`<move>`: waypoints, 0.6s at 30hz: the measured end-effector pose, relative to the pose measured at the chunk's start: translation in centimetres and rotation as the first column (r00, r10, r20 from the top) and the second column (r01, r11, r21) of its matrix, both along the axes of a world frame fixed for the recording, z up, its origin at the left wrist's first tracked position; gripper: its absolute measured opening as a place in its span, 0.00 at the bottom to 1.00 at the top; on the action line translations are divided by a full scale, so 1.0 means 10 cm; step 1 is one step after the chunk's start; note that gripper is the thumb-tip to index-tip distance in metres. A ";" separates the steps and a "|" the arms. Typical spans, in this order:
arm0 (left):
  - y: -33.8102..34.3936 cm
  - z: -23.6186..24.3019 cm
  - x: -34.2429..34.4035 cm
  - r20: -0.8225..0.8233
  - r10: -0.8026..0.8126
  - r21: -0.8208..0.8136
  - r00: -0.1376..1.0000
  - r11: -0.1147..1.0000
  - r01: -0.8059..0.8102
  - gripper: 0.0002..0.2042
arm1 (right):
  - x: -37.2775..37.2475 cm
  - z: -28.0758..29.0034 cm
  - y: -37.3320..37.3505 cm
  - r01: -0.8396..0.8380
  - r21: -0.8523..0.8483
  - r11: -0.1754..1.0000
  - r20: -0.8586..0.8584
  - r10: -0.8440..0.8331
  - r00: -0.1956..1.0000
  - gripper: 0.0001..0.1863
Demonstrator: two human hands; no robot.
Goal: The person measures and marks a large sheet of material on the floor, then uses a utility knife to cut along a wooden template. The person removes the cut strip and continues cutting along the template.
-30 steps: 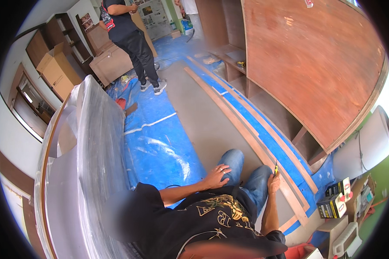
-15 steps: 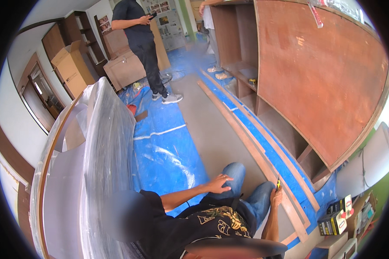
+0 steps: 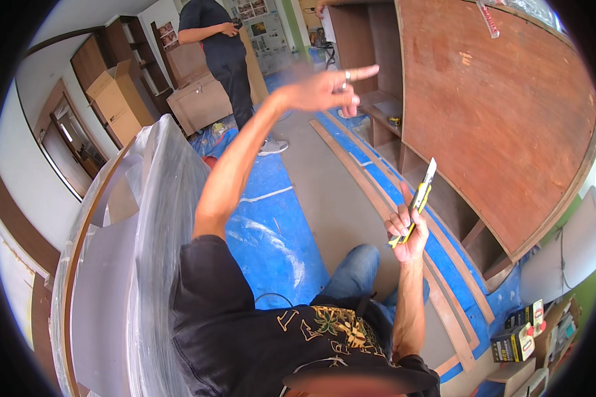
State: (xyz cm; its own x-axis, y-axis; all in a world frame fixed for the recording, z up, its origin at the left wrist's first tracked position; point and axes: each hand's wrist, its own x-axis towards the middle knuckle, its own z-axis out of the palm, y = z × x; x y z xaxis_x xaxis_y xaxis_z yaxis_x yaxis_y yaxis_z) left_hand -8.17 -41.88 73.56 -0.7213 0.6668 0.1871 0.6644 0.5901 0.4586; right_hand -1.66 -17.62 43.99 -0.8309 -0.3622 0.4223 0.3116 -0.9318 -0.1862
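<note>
My left hand (image 3: 328, 89) is raised in the middle upper view, forefinger stretched to the right and other fingers loosely bent, holding nothing; it is partly blurred and carries a ring. My right hand (image 3: 407, 231) grips a yellow-and-black utility knife (image 3: 418, 198) upright, its blade showing at the top. Below and beside the knife, long wooden strips (image 3: 338, 159) lie on a grey board (image 3: 318, 205) and on blue floor sheeting (image 3: 265, 212). A large wooden cabinet panel (image 3: 490, 119) stands to the right, beyond the knife.
A person in dark clothes (image 3: 218, 53) stands ahead holding something dark; another is partly hidden by the cabinet (image 3: 351, 40). At left is a plastic-wrapped piece of furniture (image 3: 152, 251), behind it a cardboard box (image 3: 119, 106). Containers (image 3: 513, 341) and a white roll (image 3: 543, 264) sit at right.
My left hand has lifted from my thigh to high in front, forefinger extended. My right hand has risen from beside my knee with the knife, now held upright.
</note>
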 end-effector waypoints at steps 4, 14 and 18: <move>0.09 0.27 0.08 -0.028 0.023 -0.022 0.999 0.999 -0.024 0.33 | -0.05 0.11 -0.03 0.003 0.056 0.998 -0.063 0.001 0.998 0.38; -0.07 -3.10 -0.27 0.443 -0.012 -0.437 0.896 0.870 0.228 0.36 | 0.09 -2.01 0.11 -0.088 0.524 0.847 0.563 -0.267 0.782 0.18; 0.03 -4.76 0.05 0.560 -0.054 -0.442 0.827 0.824 0.353 0.38 | 0.29 -3.05 0.33 -0.223 0.574 0.788 0.739 -0.380 0.556 0.06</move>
State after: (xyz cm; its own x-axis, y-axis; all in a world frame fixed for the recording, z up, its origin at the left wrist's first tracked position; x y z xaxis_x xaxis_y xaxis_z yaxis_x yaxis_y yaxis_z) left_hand -7.63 -41.58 25.96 -0.4425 0.6939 -0.5681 0.5569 0.7092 0.4324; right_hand 1.20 -14.29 13.49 -0.7198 -0.1739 -0.6721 0.5300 -0.7630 -0.3701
